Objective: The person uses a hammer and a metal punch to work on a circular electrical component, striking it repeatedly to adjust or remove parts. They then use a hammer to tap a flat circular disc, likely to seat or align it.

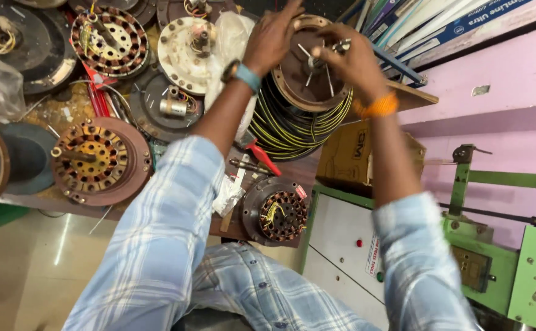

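Both hands, left hand [272,38] and right hand [349,56], grip a round brown metal motor cover [308,76] above coiled striped wire [292,125] at the worktop's far edge

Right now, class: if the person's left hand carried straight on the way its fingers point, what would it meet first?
The left hand already touches the round brown motor housing; further on, probably its rim, though depth is unclear.

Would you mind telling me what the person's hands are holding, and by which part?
Both hold a round brown fan motor housing. The left hand grips its upper-left rim; the right hand is at its right side, fingers near the centre shaft.
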